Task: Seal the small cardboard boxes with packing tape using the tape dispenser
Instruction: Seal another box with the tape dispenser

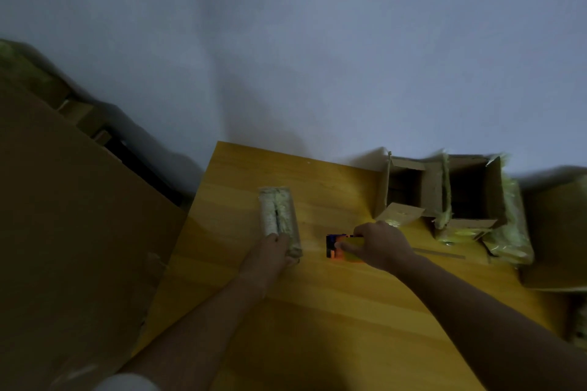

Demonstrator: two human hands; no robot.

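Both hands were busy: left hand [279,244] held the small box [279,219] on the bench [317,311], right hand [378,244] gripped the tape dispenser [341,247] just beside it. Dim, blurred light risked crooked tape.

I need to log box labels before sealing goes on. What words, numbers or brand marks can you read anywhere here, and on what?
None can be read.
Small box under the left hand: blurred, no text visible.
Tape dispenser in the right hand: pixelated colour blocks only.
Open cartons: no print visible.
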